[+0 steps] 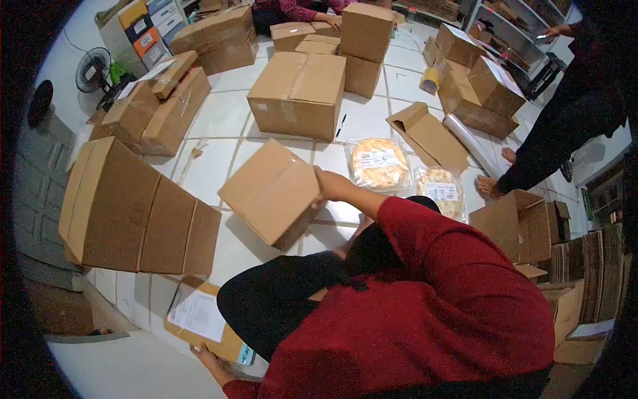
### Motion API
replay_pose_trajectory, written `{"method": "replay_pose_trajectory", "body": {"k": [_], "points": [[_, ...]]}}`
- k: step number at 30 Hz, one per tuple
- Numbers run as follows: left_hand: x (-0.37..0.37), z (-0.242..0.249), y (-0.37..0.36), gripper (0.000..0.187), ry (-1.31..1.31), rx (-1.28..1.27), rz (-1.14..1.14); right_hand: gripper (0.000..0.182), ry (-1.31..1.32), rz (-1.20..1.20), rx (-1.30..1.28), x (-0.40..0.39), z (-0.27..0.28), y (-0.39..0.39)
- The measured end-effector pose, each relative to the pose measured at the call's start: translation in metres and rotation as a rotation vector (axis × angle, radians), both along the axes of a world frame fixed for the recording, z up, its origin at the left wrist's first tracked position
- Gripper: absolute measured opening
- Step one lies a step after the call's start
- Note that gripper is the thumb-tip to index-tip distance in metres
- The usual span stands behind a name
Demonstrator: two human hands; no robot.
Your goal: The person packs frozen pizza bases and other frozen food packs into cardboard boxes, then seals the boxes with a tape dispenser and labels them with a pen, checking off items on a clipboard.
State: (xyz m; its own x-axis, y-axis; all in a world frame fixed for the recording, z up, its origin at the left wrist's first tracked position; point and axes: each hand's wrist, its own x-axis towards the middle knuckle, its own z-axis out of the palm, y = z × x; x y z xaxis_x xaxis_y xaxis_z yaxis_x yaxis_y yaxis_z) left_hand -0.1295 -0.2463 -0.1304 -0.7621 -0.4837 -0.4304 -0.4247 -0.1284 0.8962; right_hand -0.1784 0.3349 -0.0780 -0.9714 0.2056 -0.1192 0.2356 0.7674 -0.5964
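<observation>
My right hand (pixel 325 186) is at the right side of a closed, tilted cardboard box (pixel 271 189), gripping its edge, with some fingers hidden behind it. Down at the lower left, my left hand (pixel 210 361) holds the near edge of a brown clipboard (pixel 222 347), which carries a white printed sheet (pixel 197 315). Two clear packs of round, pale-golden flat food with white labels lie on the tiles beyond my right arm, one pack (pixel 379 174) farther away and the other pack (pixel 440 193) partly behind my sleeve.
A large box (pixel 297 93) stands ahead and a row of boxes (pixel 149 219) at left. An open carton (pixel 428 136), plastic roll (pixel 475 146) and tape roll (pixel 430 80) lie right. One person (pixel 558 113) stands at right; another person's hand (pixel 328 20) is at the top.
</observation>
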Motion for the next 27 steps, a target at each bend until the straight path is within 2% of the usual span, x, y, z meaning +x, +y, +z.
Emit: {"method": "replay_pose_trajectory", "body": {"k": [2, 5, 7, 9, 10, 12, 13, 14, 15, 17, 18, 19, 20, 21, 22, 23, 24, 25, 26, 27], "points": [[-0.007, -0.001, 0.009, 0.047, -0.006, 0.105, -0.157, 0.08, -0.027, 0.007, -0.005, -0.02, -0.002, -0.008], [0.0, -0.061, -0.009, 0.048, -0.002, 0.132, -0.138, 0.075, -0.045, -0.043, -0.013, -0.035, -0.002, -0.028], [0.004, -0.074, -0.006, 0.048, -0.014, 0.152, -0.152, 0.069, -0.062, -0.121, -0.027, -0.029, -0.002, -0.045], [0.013, -0.069, 0.013, 0.051, -0.35, 0.103, -0.246, 0.068, -0.071, -0.127, -0.055, -0.023, -0.006, -0.059], [0.006, -0.089, 0.003, 0.051, -0.362, 0.109, -0.274, 0.067, -0.072, -0.119, -0.092, -0.015, -0.006, -0.061], [-0.015, -0.148, -0.036, 0.054, -0.307, -0.056, -0.399, 0.069, -0.214, 0.086, -0.183, 0.009, 0.003, -0.063], [-0.04, -0.118, -0.013, 0.057, -0.576, -0.877, -0.558, 0.067, -0.352, 0.223, -0.203, 0.017, -0.005, -0.06], [-0.049, -0.109, -0.008, 0.06, -0.507, -1.095, -0.554, 0.058, -0.241, 0.313, -0.309, 0.046, 0.0, -0.058], [-0.062, -0.099, -0.004, 0.062, -0.422, -1.315, -0.545, 0.052, -0.212, 0.236, -0.352, 0.075, 0.028, -0.061], [-0.104, -0.057, 0.026, 0.064, 0.079, -1.318, -0.362, 0.043, -0.115, -0.019, -0.328, 0.125, 0.063, -0.049], [-0.105, 0.023, 0.087, 0.057, 0.286, -1.183, -0.395, 0.04, -0.055, -0.196, -0.263, 0.149, 0.075, -0.035], [-0.122, 0.039, 0.111, 0.051, 0.481, -1.181, -0.418, 0.043, -0.045, -0.399, -0.167, 0.174, 0.108, -0.016], [-0.127, 0.071, 0.148, 0.048, 0.672, -1.11, -0.54, 0.041, 0.028, -0.612, -0.085, 0.208, 0.079, 0.024], [-0.129, 0.097, 0.189, 0.046, 0.863, -1.026, -0.647, 0.038, 0.127, -0.872, 0.193, 0.238, 0.108, 0.035], [-0.129, 0.105, 0.224, 0.044, 0.879, -0.864, -0.805, 0.03, 0.356, -0.901, 0.558, 0.278, 0.1, 0.072], [-0.13, 0.113, 0.253, 0.043, 0.889, -0.706, -0.952, 0.029, 0.429, -1.021, 0.381, 0.299, 0.136, 0.082], [-0.134, 0.112, 0.28, 0.04, 0.916, -0.593, -1.12, 0.029, 0.239, -1.178, 0.418, 0.33, 0.17, 0.077], [-0.128, 0.115, 0.302, 0.04, 0.953, -0.935, -1.187, 0.032, 0.227, -1.195, 0.67, 0.388, 0.146, 0.121], [-0.128, 0.111, 0.318, 0.04, 0.971, -0.935, -1.193, 0.035, 0.215, -1.358, 0.737, 0.409, 0.164, 0.11], [-0.129, 0.105, 0.332, 0.042, 0.868, -0.896, -1.299, 0.038, 0.007, -1.477, 0.724, 0.434, 0.168, 0.113]]}}
